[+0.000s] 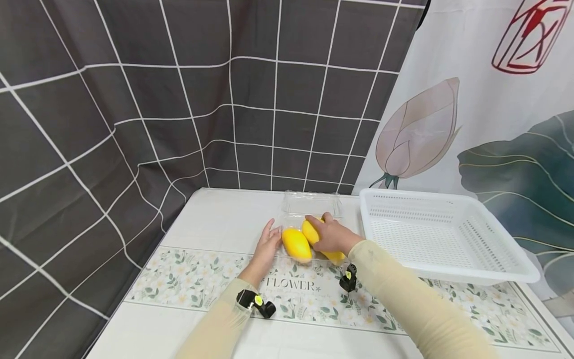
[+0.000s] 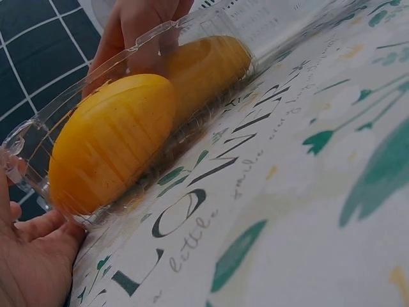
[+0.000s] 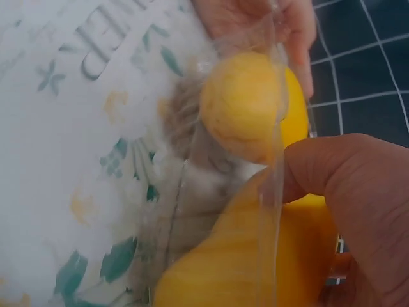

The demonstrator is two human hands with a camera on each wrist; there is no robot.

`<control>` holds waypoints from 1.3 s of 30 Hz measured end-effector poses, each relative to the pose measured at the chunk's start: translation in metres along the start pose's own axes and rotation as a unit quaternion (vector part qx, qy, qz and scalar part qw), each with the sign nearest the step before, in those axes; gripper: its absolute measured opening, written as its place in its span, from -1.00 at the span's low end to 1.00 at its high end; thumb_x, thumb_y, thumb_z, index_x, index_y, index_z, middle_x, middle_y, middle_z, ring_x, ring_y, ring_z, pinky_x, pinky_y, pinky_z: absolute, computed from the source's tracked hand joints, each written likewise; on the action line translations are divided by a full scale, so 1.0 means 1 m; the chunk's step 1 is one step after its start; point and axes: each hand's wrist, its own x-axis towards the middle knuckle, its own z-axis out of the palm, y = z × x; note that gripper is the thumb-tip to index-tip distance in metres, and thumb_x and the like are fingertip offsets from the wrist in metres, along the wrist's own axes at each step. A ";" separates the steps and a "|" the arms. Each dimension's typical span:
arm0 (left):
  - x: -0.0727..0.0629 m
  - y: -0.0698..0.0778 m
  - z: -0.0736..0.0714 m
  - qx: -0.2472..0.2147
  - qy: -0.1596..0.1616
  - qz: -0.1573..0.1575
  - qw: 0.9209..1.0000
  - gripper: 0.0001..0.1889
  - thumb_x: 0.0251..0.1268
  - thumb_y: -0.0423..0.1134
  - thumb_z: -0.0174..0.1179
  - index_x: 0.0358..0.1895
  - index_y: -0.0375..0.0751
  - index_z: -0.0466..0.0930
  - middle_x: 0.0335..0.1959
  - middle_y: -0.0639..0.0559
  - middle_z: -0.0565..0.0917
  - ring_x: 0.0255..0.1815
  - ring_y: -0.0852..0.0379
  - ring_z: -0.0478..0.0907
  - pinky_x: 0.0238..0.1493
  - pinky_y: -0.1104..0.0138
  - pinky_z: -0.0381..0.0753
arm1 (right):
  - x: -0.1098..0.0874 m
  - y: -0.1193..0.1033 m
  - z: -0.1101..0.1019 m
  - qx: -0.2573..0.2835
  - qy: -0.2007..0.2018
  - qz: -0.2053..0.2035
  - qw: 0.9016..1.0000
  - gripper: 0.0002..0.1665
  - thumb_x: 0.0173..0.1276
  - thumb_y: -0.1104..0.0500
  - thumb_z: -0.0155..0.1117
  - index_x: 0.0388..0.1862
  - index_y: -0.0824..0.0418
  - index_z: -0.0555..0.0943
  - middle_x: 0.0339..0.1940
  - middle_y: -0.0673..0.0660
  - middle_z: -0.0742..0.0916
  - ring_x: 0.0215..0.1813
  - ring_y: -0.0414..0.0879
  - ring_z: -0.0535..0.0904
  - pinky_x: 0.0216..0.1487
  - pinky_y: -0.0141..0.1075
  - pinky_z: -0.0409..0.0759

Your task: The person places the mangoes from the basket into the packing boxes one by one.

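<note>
Yellow fruits that look like mangoes lie in a clear plastic clamshell box, its lid [image 1: 311, 203] folded back toward the wall. My right hand [image 1: 333, 235] grips the right-hand mango [image 1: 310, 232], thumb on the near side in the right wrist view; the hand covers its middle. Beside it, the left mango [image 1: 296, 244] sits free of that hand. My left hand [image 1: 267, 245] has its fingers extended and touches the box's left end. In the left wrist view, both mangoes show through the box's ribbed wall [image 2: 128, 198].
A white perforated plastic basket [image 1: 448, 271] stands on the right, close to my right forearm. The white table has a floral strip [image 1: 197, 274] printed with lettering. Behind hangs a dark gridded curtain [image 1: 251, 129], with a flower-printed one at right.
</note>
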 end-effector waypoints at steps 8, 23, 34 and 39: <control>0.003 -0.004 -0.002 0.001 -0.005 -0.001 1.000 -0.38 0.62 -0.13 -0.10 0.64 -0.01 -0.01 0.56 -0.17 0.26 0.56 -0.11 0.20 0.59 0.04 0.10 | -0.010 0.004 -0.001 0.087 0.053 0.024 0.995 0.03 0.30 0.03 0.32 0.67 -0.11 0.06 0.50 0.39 0.24 0.36 0.32 0.34 0.22 0.22 0.53; 0.008 -0.003 -0.007 -0.039 -0.019 0.003 0.999 -0.40 0.56 -0.20 -0.05 0.60 -0.11 0.13 0.61 -0.02 0.18 0.60 0.00 0.12 0.58 0.12 0.14 | -0.027 0.031 0.023 0.441 0.147 0.228 0.856 -0.08 0.55 -0.08 -0.09 0.69 0.18 -0.20 0.66 0.36 0.06 0.64 0.28 -0.05 0.62 0.16 -0.08; 0.011 -0.001 -0.013 -0.037 -0.013 0.011 0.999 -0.40 0.52 -0.25 -0.08 0.59 -0.16 0.14 0.61 -0.04 0.18 0.61 -0.01 0.10 0.59 0.10 0.11 | -0.018 0.045 0.045 0.559 0.123 0.165 0.803 -0.20 0.63 -0.07 -0.15 0.70 0.10 -0.10 0.68 0.25 0.07 0.65 0.22 -0.06 0.63 0.11 -0.05; 0.016 -0.002 -0.018 -0.042 -0.018 0.017 0.999 -0.39 0.51 -0.29 -0.08 0.58 -0.21 0.13 0.60 -0.11 0.18 0.61 -0.03 0.10 0.59 0.11 0.11 | -0.012 0.053 0.052 0.578 0.137 0.117 0.796 -0.24 0.65 -0.01 -0.15 0.69 0.16 -0.07 0.64 0.31 0.16 0.66 0.23 -0.09 0.63 0.13 -0.15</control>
